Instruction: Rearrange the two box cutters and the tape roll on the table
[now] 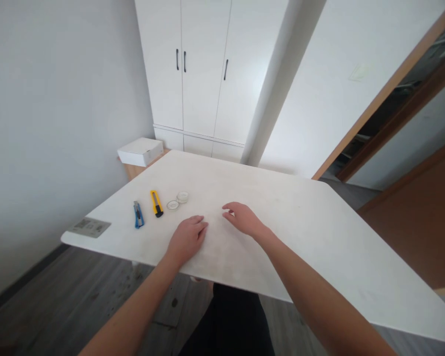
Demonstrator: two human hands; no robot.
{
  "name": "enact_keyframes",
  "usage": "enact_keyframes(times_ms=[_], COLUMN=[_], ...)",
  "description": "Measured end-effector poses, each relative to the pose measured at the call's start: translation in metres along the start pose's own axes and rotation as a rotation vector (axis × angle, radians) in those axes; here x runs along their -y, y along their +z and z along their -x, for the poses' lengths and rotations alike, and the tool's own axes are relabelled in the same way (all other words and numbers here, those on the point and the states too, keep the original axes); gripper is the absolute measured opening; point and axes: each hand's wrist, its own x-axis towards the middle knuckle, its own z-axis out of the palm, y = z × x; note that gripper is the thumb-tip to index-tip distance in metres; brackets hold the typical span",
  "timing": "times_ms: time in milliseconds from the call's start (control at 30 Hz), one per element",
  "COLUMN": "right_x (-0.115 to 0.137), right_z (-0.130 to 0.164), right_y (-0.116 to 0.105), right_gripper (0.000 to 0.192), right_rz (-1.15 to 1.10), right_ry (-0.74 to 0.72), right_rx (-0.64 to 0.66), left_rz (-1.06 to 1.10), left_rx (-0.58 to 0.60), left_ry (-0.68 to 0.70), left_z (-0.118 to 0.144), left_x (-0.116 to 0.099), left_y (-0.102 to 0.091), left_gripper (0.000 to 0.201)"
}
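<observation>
Two small tape rolls are set side by side on the left part of the desk (281, 202), the near roll (172, 205) just left of the far roll (182, 197). Near them, the left hand (187, 240) is laid palm down, its fingers loosely extended. To its right, the right hand (243, 217) is held with thumb and fingertips slightly apart. Left of the rolls, a yellow cutter (156, 203) is placed, then a blue cutter (138, 215). A grey label (91, 227) is seen at the left corner.
</observation>
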Motion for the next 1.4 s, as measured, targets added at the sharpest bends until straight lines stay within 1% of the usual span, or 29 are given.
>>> enact_keyframes(times_ms=[100, 200, 300, 333, 400, 500, 633, 700, 800, 900, 1067, 1200, 1333, 1400], right_x=[0.043, 0.078, 0.100, 0.105, 0.109, 0.108, 0.104, 0.104, 0.111, 0.124, 0.143, 0.148, 0.148, 0.147], right_z=[-0.068, -0.121, -0.154, -0.161, -0.172, -0.180, -0.183, -0.182, -0.175, -0.166, -0.158, -0.160, -0.163, -0.163], right_y=[0.008, 0.016, 0.022, 0.024, 0.029, 0.037, 0.042, 0.042, 0.038, 0.035, 0.039, 0.044, 0.048, 0.052], right_gripper=[0.036, 0.055, 0.074, 0.076, 0.075, 0.065, 0.051, 0.048, 0.048, 0.049, 0.048, 0.046, 0.053, 0.053], right_rz=[0.014, 0.113, 0.249, 0.284, 0.325, 0.339, 0.349, 0.353, 0.354, 0.373, 0.435, 0.472, 0.467, 0.471], right_ry=[-0.137, -0.229, -0.257, -0.256, -0.251, -0.259, -0.283, -0.280, -0.278, -0.310, -0.362, -0.365, -0.367, -0.362], right_rx=[0.102, 0.220, 0.347, 0.387, 0.445, 0.470, 0.448, 0.430, 0.402, 0.403, 0.417, 0.445, 0.464, 0.459], left_rz=[0.015, 0.023, 0.041, 0.047, 0.053, 0.059, 0.068, 0.065, 0.064, 0.074, 0.070, 0.081, 0.081, 0.083], left_rx=[0.012, 0.022, 0.024, 0.023, 0.019, 0.013, 0.010, 0.015, 0.017, 0.015, 0.020, 0.014, 0.010, 0.007], left_ry=[-0.011, -0.032, -0.040, -0.038, -0.031, -0.037, -0.042, -0.039, -0.036, -0.033, -0.036, -0.043, -0.045, -0.045], left_z=[0.000, -0.001, 0.000, 0.000, 0.000, 0.000, 0.000, 0.000, 0.000, -0.001, -0.001, 0.000, 0.000, 0.000], left_x=[-0.003, -0.004, -0.003, -0.002, -0.001, -0.001, -0.002, -0.002, -0.002, -0.003, -0.005, -0.005, -0.005, -0.005], left_y=[-0.003, -0.005, -0.004, -0.004, -0.003, -0.002, -0.002, -0.003, -0.003, -0.005, -0.009, -0.008, -0.008, -0.009], left_gripper=[0.029, 0.029, 0.028, 0.028, 0.027, 0.027, 0.027, 0.027, 0.026, 0.025, 0.023, 0.021, 0.020, 0.019])
